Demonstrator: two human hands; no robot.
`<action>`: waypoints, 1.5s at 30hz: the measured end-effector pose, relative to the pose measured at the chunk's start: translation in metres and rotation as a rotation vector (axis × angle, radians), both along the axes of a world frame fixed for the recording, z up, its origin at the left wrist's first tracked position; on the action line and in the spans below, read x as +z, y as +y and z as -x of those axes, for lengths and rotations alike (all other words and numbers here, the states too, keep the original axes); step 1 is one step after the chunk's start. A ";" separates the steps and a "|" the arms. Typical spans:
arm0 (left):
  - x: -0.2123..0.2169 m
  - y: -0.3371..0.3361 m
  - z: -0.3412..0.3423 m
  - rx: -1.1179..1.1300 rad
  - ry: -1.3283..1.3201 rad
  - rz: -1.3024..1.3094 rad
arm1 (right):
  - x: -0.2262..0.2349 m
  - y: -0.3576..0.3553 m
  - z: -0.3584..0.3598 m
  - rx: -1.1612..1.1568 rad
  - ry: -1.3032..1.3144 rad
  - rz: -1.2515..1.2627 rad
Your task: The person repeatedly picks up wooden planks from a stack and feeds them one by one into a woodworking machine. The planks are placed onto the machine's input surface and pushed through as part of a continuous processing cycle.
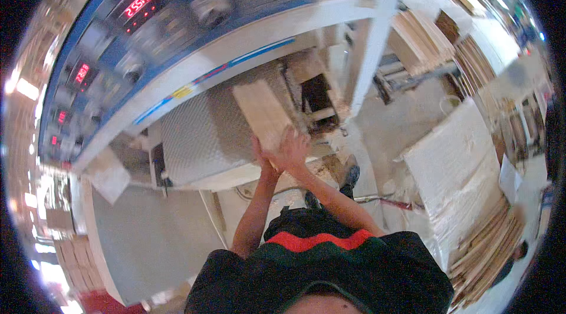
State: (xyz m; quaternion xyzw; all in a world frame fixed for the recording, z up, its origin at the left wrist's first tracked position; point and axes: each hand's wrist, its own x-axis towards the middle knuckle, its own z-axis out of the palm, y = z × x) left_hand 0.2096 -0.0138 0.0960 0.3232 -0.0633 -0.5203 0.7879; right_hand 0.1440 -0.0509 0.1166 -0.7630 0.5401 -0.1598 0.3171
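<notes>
A pale wooden board (260,108) lies lengthwise on the ribbed feed bed (203,128) of a large machine, its far end under the machine's front beam. Both my hands are at the board's near end. My left hand (265,158) grips its left edge, the thumb side against the wood. My right hand (292,150) lies over the right corner, fingers wrapped on the top and side. The undersides of both hands are hidden, and motion blurs the fingers slightly.
Above the bed runs a blue control panel (177,13) with red displays and knobs. A white post (371,55) stands right of it. Stacked boards (421,40) lie at the far right. A sheet-covered pile (454,161) and wood strips (486,255) are to my right; sawdust is on the floor.
</notes>
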 end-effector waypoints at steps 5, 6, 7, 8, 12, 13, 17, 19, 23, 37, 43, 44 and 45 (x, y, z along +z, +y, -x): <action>-0.064 0.032 -0.021 0.027 0.368 0.244 | -0.003 -0.001 -0.091 -0.128 0.167 0.148; -0.060 0.030 -0.016 0.046 0.355 0.305 | -0.007 -0.002 -0.098 -0.139 0.234 0.154; -0.062 0.035 -0.015 0.066 0.390 0.323 | -0.008 0.004 -0.108 -0.132 0.289 0.165; -0.062 0.039 -0.015 0.083 0.425 0.344 | -0.008 0.008 -0.118 -0.128 0.345 0.179; -0.066 0.046 -0.021 0.158 0.560 0.428 | -0.018 0.010 -0.140 -0.127 0.277 -0.008; -0.071 0.051 -0.026 0.189 0.534 0.429 | -0.011 0.025 -0.145 -0.121 0.303 0.062; -0.079 0.050 -0.038 0.228 0.530 0.364 | -0.022 0.035 -0.153 -0.098 0.358 0.265; -0.084 0.056 -0.039 0.232 0.557 0.341 | -0.031 0.042 -0.156 -0.066 0.362 0.311; -0.098 0.073 -0.042 0.306 0.490 0.336 | -0.050 0.073 -0.130 0.050 0.355 0.434; -0.111 0.104 -0.026 0.553 0.650 0.170 | -0.055 -0.019 -0.108 0.112 0.325 0.541; -0.143 0.084 -0.025 0.501 0.650 0.184 | -0.064 -0.044 -0.096 0.094 0.338 0.526; -0.152 0.078 -0.020 0.504 0.661 0.228 | -0.066 -0.045 -0.095 0.106 0.341 0.522; -0.164 0.073 -0.017 0.517 0.672 0.275 | -0.067 -0.045 -0.092 0.120 0.339 0.524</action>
